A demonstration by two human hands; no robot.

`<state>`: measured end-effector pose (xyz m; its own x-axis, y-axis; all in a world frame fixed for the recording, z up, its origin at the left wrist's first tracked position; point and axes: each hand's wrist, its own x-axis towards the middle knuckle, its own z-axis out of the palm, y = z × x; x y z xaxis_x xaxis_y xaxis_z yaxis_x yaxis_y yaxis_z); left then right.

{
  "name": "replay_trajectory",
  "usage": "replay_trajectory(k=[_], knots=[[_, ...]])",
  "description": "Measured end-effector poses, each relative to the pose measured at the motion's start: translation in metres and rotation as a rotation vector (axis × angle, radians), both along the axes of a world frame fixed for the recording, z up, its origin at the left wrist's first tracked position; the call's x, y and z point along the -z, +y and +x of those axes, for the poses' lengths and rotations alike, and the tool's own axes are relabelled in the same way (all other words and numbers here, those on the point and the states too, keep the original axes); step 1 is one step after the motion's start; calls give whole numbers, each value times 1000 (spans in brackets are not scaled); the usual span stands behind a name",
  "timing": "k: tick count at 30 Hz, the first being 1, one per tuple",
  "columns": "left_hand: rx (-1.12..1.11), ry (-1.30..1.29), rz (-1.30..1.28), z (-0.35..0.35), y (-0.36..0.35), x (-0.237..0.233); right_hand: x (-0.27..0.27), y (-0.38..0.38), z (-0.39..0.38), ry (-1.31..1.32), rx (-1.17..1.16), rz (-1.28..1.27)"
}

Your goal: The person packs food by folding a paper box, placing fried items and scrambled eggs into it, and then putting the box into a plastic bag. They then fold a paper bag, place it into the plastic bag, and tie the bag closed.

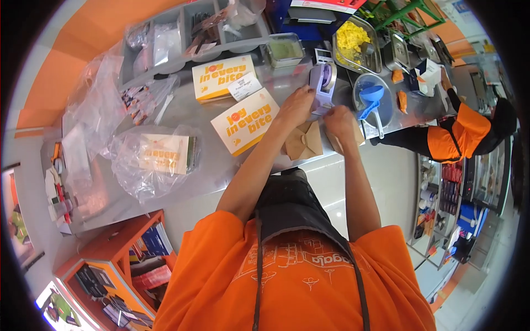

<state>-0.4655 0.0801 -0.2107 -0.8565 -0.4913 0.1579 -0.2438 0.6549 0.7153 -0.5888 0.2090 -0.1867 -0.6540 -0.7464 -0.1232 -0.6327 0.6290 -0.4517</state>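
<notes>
A lilac tape dispenser (324,83) stands on the steel counter. My left hand (298,105) lies against its left side, fingers curled; what they grip, if anything, is hard to see. Just right of the dispenser's front end, my right hand (340,120) has its fingers pinched together, and anything between them is too small to make out. Below my left hand is a folded brown paper packet (304,142). Another brown packet (355,134) lies partly under my right hand. Two printed boxes, one upper (212,74) and one lower (245,122), sit to the left, with a paper slip (244,86) on the upper one.
A plastic bag holding a box (163,154) lies on the left counter. Behind are a grey divided bin (190,38) and a tray of yellow food (352,41). A bowl with a blue scoop (371,94) stands right. A co-worker (469,132) is at the far right.
</notes>
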Motion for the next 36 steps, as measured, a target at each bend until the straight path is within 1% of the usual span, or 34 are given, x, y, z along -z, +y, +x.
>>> replay_trajectory(k=[1, 2, 4, 7, 10, 11, 13, 17, 19, 22, 25, 26, 28, 29, 32, 34, 36], knots=[[-75, 111, 59, 18, 8, -21, -15, 5, 4, 204, -120, -73], [-147, 224, 112, 35, 18, -36, -31, 6, 7, 97, -120, -115], [-212, 260, 260, 73, 51, -46, -61, 8, 9, -117, -110, -198], [-252, 252, 188, 107, 93, -28, -87, 18, 26, -455, -306, -98], [-204, 222, 278, 119, 101, -19, -74, 17, 40, -397, -626, -24], [-227, 247, 296, 119, 102, -18, -68, 16, 41, -334, -698, 45], [-274, 298, 327, 115, 99, -18, -66, 10, 45, -322, -696, 100], [-298, 299, 292, 108, 102, -18, -69, -3, 45, -368, -677, 221], [-343, 313, 253, 102, 103, -15, -66, -5, 43, -363, -705, 214], [-409, 317, 370, 97, 101, -11, -67, -9, 41, -340, -720, 253], [-461, 301, 417, 92, 103, -11, -62, -9, 39, -321, -720, 263], [-490, 287, 395, 91, 106, -12, -59, -8, 38, -317, -720, 257], [-549, 260, 352, 89, 110, -18, -57, -9, 38, -327, -687, 282], [-527, 250, 299, 88, 110, -19, -55, -10, 41, -334, -670, 293], [-485, 222, 171, 87, 112, -13, -51, -8, 55, -159, -597, 275], [-479, 214, 131, 87, 115, -10, -42, -9, 61, -114, -508, 296], [-541, 249, 205, 88, 116, -6, -35, -6, 68, -67, -446, 283]])
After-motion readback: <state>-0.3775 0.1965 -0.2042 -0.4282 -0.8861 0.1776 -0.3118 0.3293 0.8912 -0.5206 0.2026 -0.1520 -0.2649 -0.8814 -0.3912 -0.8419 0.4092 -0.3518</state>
